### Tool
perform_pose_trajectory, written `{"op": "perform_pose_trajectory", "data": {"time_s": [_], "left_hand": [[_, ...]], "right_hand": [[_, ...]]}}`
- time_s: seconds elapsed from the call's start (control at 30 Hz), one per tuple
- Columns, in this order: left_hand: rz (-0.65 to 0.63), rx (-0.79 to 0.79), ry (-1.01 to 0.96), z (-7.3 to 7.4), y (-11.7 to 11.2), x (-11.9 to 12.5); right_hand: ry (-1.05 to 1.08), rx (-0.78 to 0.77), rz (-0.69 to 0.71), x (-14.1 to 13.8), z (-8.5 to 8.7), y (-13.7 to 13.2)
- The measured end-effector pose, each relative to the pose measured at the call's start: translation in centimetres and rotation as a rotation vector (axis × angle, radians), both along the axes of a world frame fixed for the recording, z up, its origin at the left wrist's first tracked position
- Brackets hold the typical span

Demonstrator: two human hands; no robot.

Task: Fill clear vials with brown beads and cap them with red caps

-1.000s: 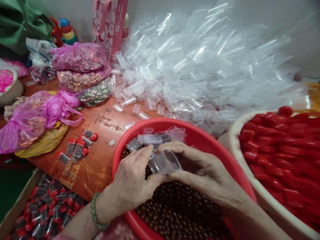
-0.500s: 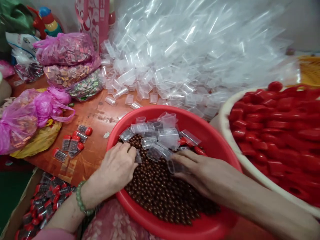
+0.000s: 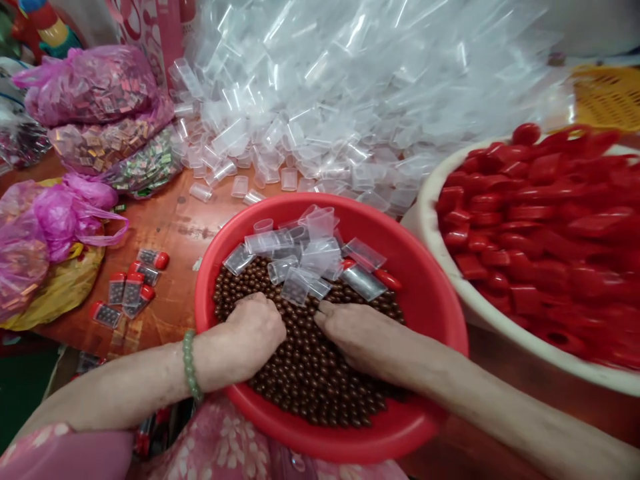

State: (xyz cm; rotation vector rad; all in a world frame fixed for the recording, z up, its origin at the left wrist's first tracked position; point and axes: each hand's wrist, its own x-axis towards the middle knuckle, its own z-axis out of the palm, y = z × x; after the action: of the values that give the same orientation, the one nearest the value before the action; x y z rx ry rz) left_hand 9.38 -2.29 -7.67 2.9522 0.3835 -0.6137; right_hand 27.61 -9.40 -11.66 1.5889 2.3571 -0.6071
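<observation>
A red plastic basin point(image 3: 450, 300) in front of me holds many small dark brown balls point(image 3: 320, 383). My left hand point(image 3: 257, 333) is closed, its fingers sunk among the balls on the left side. Opposite it, my right hand point(image 3: 363, 337) also reaches down with curled fingers pressed into the balls. Whatever either hand grips is hidden by the fingers and the balls. Just beyond both hands, a heap of clear plastic cases point(image 3: 320, 257) lies on the balls. A red cap point(image 3: 389, 279) shows at the right of that heap.
A large pile of clear cases point(image 3: 320, 120) covers the back of the table. On the right stands a white tub point(image 3: 425, 193) of red caps point(image 3: 540, 240). Filled, red-capped cases point(image 3: 133, 290) lie on the left, near pink bags point(image 3: 95, 87). A yellow basket point(image 3: 607, 97) is at the far right.
Both hands have moved down into the balls. The clear cases seen at their fingers earlier are now out of sight. My view has shifted slightly, moving the scene up and left.
</observation>
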Motion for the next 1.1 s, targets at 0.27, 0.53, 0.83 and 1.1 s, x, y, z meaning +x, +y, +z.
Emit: {"op": "perform_pose_trajectory", "data": {"time_s": [0.27,0.53,0.83,1.1], "left_hand": [[0.063,-0.505,-0.099,-1.1,1.9,-0.4],[0.219,-0.823,-0.545,0.0,2.7,-1.5],[0.429,-1.095,-0.671,0.8,2.0,-2.4],[0.576,-1.128,-0.646,1.1,1.4,-3.1]], "right_hand": [[0.351,-0.055,-0.129,0.4,0.8,-0.1],[0.608,-0.014,-0.304,1.0,2.6,-1.1],[0.427,-0.052,-0.250,0.1,1.5,-1.6],[0.394,-0.064,-0.275,-0.3,1.5,-1.6]]}}
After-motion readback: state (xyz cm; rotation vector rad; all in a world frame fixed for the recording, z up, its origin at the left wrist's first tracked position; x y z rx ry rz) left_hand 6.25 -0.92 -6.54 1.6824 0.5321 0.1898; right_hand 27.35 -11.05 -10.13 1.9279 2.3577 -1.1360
